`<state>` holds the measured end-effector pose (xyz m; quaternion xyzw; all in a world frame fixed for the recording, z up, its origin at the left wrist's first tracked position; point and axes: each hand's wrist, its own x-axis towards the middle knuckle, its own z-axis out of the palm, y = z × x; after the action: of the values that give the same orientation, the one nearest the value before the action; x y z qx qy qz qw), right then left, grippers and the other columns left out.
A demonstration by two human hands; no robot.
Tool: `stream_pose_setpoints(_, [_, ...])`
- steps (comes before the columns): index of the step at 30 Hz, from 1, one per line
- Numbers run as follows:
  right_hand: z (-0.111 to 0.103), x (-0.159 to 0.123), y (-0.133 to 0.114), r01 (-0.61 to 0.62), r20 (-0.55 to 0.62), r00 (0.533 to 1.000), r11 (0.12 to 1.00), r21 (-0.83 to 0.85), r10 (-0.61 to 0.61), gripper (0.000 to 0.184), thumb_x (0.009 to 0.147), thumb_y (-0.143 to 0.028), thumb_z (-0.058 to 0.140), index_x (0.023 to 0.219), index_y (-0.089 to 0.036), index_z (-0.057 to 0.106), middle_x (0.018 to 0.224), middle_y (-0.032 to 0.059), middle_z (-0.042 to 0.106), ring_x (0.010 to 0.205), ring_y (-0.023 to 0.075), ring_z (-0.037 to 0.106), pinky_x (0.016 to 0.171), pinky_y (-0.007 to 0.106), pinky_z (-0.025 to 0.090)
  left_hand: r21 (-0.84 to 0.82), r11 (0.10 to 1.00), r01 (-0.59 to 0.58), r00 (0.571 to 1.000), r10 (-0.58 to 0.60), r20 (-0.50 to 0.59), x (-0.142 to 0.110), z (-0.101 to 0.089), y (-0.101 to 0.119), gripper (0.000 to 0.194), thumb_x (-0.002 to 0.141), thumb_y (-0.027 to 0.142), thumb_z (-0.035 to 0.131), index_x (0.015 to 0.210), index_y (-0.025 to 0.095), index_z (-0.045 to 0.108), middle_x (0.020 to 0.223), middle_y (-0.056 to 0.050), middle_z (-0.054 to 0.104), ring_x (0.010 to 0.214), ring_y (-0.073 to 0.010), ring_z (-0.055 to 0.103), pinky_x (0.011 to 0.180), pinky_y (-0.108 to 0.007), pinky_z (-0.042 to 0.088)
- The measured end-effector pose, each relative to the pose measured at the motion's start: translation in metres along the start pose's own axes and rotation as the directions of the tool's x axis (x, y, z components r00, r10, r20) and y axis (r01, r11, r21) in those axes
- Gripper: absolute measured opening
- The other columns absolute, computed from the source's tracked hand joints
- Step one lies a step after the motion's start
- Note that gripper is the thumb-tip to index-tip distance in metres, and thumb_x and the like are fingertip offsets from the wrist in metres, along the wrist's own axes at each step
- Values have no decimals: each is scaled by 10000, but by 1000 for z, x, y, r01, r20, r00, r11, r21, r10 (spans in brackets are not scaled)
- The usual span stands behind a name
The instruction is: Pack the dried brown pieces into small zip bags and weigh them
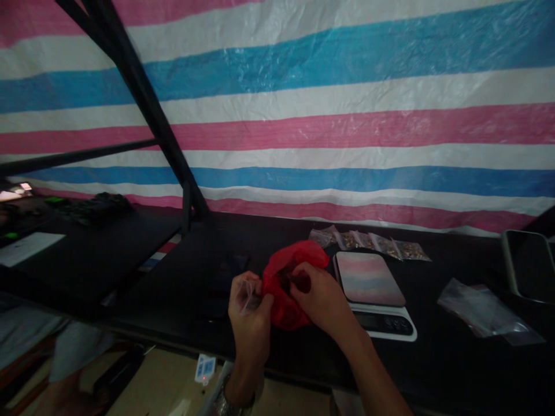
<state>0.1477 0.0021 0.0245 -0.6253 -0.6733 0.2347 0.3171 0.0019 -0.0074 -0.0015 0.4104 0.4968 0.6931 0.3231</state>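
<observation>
My left hand [249, 315] pinches a small clear plastic bag [248, 294] just left of a red plastic bag [289, 280] that sits on the black table [195, 271]. My right hand [323, 297] reaches into the opening of the red bag, fingers curled inside it; what they hold is hidden. Right of the red bag stands a white digital kitchen scale [372, 289] with a shiny platform.
A row of small filled clear bags [373, 244] lies behind the scale. Loose empty clear bags [483, 309] lie to the right, near a dark tray [529, 263]. A black metal frame post [147, 110] rises at the left. A striped tarp [347, 115] hangs behind.
</observation>
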Motion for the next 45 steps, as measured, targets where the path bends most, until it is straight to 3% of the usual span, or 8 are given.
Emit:
stream_pose_setpoints(10, [-3, -4, 0, -97, 86, 993, 966, 241, 79, 83, 925, -270, 665, 944, -221, 730, 889, 16, 794, 817, 192, 742, 734, 294, 507, 56, 990, -127, 991, 125, 52, 1, -1, 4, 236, 623, 69, 651, 773, 225, 556, 823, 33, 540, 702, -113, 526, 652, -208, 484])
stream_pose_setpoints(16, [-9, 3, 13, -140, 86, 990, 910, 391, 115, 131, 899, -277, 642, 975, -202, 717, 838, 16, 775, 806, 199, 743, 750, 312, 545, 54, 988, -148, 983, 141, 114, -4, 7, 4, 243, 697, 110, 681, 885, 228, 583, 821, 30, 564, 727, -136, 578, 705, -243, 527])
stream_pose_setpoints(20, [-19, 4, 18, -69, 11, 997, 863, 501, 73, 184, 911, -355, 624, 1005, -213, 695, 937, 48, 798, 896, 219, 765, 836, 344, 578, 96, 989, -113, 985, 99, 141, -6, 6, 2, 317, 785, 225, 756, 1044, 232, 574, 824, 41, 567, 700, -142, 581, 676, -251, 520])
stream_pose_setpoints(24, [-26, -2, -1, 19, -40, 999, 857, 515, 2, 193, 920, -397, 628, 1021, -240, 675, 1030, 58, 803, 963, 221, 765, 875, 346, 587, 164, 985, -59, 976, 22, 215, -6, 2, -3, 211, 849, 314, 749, 920, 237, 566, 756, 54, 543, 636, -134, 531, 614, -244, 468])
stream_pose_setpoints(27, [-26, -11, -23, 73, -40, 997, 901, 428, -62, 135, 919, -314, 628, 1020, -249, 691, 1026, 42, 793, 964, 215, 747, 885, 348, 572, 183, 982, -37, 977, -3, 211, -5, 0, -6, 202, 862, 344, 742, 872, 235, 572, 732, 51, 558, 630, -137, 523, 602, -245, 454])
stream_pose_setpoints(31, [-19, -21, -42, 111, -65, 992, 988, 108, -104, 158, 887, -198, 680, 1021, -271, 721, 1048, 34, 774, 1022, 261, 702, 977, 442, 518, 205, 979, -11, 976, -34, 214, -4, -4, -8, 175, 856, 334, 731, 900, 231, 596, 758, 37, 622, 650, -146, 560, 625, -258, 478])
stream_pose_setpoints(37, [-8, -25, -51, 278, -13, 959, 950, -142, -283, 217, 921, -159, 698, 1087, -294, 733, 1176, 34, 763, 1146, 286, 671, 1142, 522, 423, 243, 970, -13, 976, -41, 213, -1, -14, -13, 200, 802, 282, 753, 958, 219, 644, 824, 14, 683, 712, -165, 615, 651, -268, 483])
stream_pose_setpoints(45, [-4, -22, -54, 356, -132, 916, 918, -175, -380, 290, 933, -180, 697, 1193, -308, 709, 1232, 50, 768, 1151, 305, 660, 1055, 484, 441, 222, 974, -37, 981, -7, 194, 3, -19, -10, 304, 786, 226, 731, 1073, 229, 631, 913, -6, 719, 784, -187, 663, 721, -299, 535])
